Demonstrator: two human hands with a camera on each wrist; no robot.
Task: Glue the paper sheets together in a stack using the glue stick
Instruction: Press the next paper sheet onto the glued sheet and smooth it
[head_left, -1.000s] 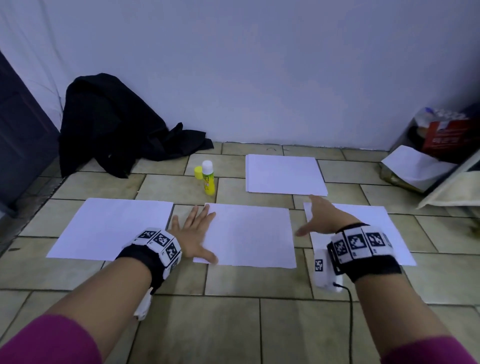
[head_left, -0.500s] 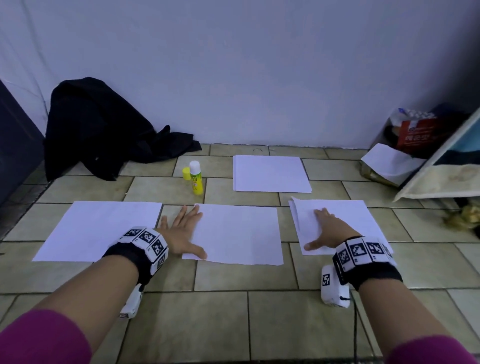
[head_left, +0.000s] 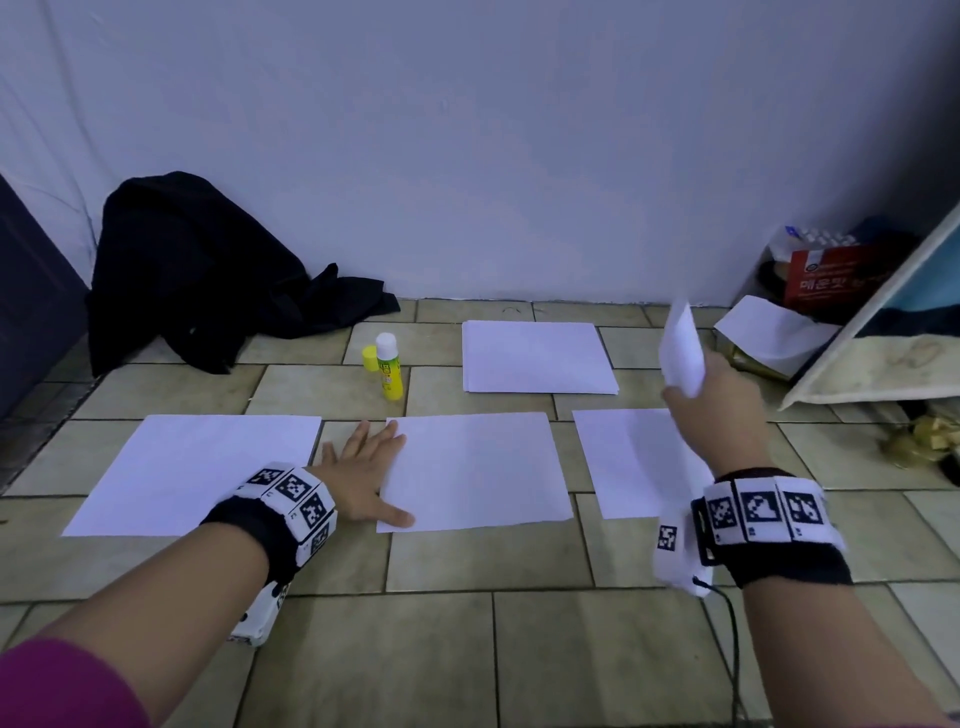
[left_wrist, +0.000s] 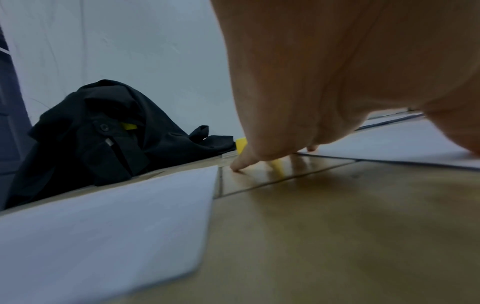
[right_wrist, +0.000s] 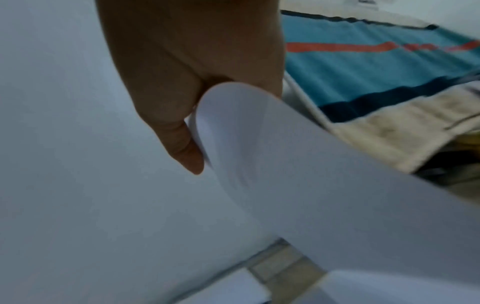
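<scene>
Three white sheets lie in a row on the tiled floor: a left sheet (head_left: 197, 473), a middle sheet (head_left: 478, 470) and a right sheet (head_left: 634, 462). A paper stack (head_left: 537, 358) lies behind them. My left hand (head_left: 363, 467) rests flat with fingers spread, its thumb on the middle sheet's left edge. My right hand (head_left: 717, 415) is raised above the right sheet and pinches a curled white sheet (head_left: 680, 348); the right wrist view shows the thumb (right_wrist: 182, 148) against this sheet (right_wrist: 285, 164). A yellow glue stick (head_left: 388, 366) stands uncapped beside its yellow cap (head_left: 370, 358).
A black garment (head_left: 208, 280) is heaped against the wall at the back left. At the right are a red box (head_left: 831, 275), a loose paper (head_left: 774, 332) and a leaning board (head_left: 883, 338). Bare tiles (head_left: 467, 649) stretch in front of the sheets.
My right hand went from pressing on the right sheet to lifting a sheet up off it, curled. My left hand has stayed flat by the middle sheet.
</scene>
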